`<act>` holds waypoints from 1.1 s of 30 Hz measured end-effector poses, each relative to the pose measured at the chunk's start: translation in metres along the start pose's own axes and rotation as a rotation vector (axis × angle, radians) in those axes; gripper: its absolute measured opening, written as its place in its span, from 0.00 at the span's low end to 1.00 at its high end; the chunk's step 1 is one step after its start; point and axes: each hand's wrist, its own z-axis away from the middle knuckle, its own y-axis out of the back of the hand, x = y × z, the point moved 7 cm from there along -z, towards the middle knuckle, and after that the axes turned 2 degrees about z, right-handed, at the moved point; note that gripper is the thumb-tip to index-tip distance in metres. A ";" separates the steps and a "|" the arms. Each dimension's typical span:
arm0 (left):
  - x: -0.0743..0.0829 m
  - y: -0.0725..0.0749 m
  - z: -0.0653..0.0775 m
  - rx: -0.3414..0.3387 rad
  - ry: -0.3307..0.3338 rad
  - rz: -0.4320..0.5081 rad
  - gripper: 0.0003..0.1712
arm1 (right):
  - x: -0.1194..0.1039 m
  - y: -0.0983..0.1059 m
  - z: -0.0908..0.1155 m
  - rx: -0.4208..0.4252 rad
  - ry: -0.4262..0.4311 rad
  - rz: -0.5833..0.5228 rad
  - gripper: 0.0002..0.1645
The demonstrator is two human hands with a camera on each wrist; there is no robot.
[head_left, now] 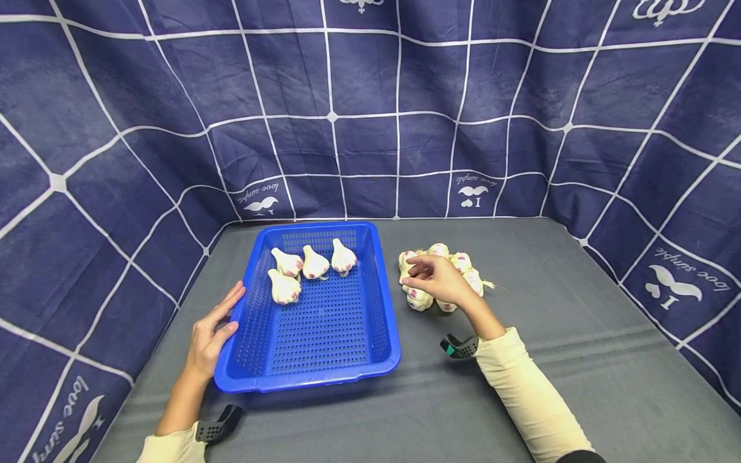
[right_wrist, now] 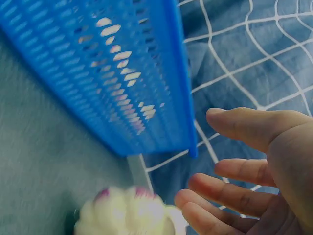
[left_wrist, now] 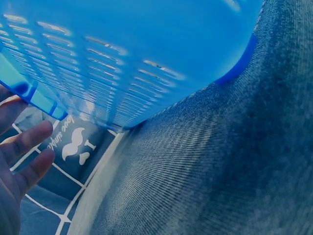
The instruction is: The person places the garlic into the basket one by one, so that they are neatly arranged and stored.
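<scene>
Garlic in the basket: four bulbs (head_left: 315,263), white with pinkish-purple marks — three in a row near the back edge, the fourth in front of the leftmost, all towards the back-left corner.
Garlic on the desk: a cluster of at least six loose bulbs (head_left: 461,261), just outside the basket's right edge, some partly hidden by the right hand.
Right hand (head_left: 437,278): over the cluster, half open, fingers loosely bent and thumb spread away, holding nothing; whether a fingertip touches the bulb below, I cannot tell.
Left hand (head_left: 210,334): by the basket's left edge, fingers extended along the rim with the thumb beside it, not closed round anything.
Blue basket (head_left: 324,334): shallow, slotted, set towards the desk's left edge.
Grey desk (head_left: 399,424): its back edge meets the curtain.
Curtain (head_left: 365,151): navy with white grid lines — moustache prints low down.
Sleeves (head_left: 529,392): cream, with a dark wristband (head_left: 219,426) at each wrist.
</scene>
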 end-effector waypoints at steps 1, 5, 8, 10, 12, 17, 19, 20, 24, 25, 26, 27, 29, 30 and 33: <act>0.000 0.000 0.000 0.000 0.001 0.002 0.30 | 0.003 0.000 0.000 0.002 -0.008 0.007 0.28; 0.000 0.001 0.001 0.001 -0.009 0.012 0.30 | 0.012 0.001 0.002 0.018 -0.010 0.044 0.28; 0.000 0.001 0.001 0.005 -0.013 0.015 0.30 | 0.016 0.002 0.002 0.035 0.006 0.062 0.29; 0.000 0.001 0.000 0.004 -0.009 0.016 0.29 | 0.016 0.002 0.003 0.045 0.017 0.066 0.30; -0.001 0.001 0.000 0.001 -0.005 0.019 0.29 | 0.017 0.002 0.003 0.051 0.031 0.078 0.30; 0.000 0.000 0.000 0.001 -0.011 0.022 0.29 | 0.018 0.000 0.006 0.050 0.042 0.158 0.31; 0.000 0.000 0.000 0.002 -0.015 0.021 0.29 | 0.019 -0.002 0.006 0.045 0.033 0.188 0.32; 0.001 0.000 0.000 0.003 -0.016 0.021 0.29 | 0.020 -0.002 0.007 0.043 0.027 0.197 0.33; 0.002 0.000 0.000 0.006 -0.023 0.026 0.29 | 0.022 -0.005 0.007 0.039 0.031 0.235 0.34; 0.003 0.000 0.000 0.006 -0.025 0.029 0.29 | 0.022 -0.006 0.007 0.036 0.039 0.250 0.34; 0.004 0.000 0.000 0.007 -0.029 0.032 0.30 | 0.022 -0.007 0.007 0.034 0.048 0.267 0.33; 0.004 0.000 0.000 0.008 -0.033 0.034 0.30 | 0.022 -0.008 0.007 0.030 0.058 0.285 0.33; 0.005 0.000 -0.001 0.010 -0.039 0.035 0.30 | 0.022 -0.009 0.006 0.021 0.072 0.318 0.34; 0.005 0.000 -0.001 0.012 -0.042 0.036 0.30 | 0.023 -0.010 0.006 0.016 0.075 0.331 0.34; 0.005 0.000 -0.001 0.010 -0.041 0.034 0.30 | 0.024 -0.012 0.007 -0.001 0.065 0.348 0.37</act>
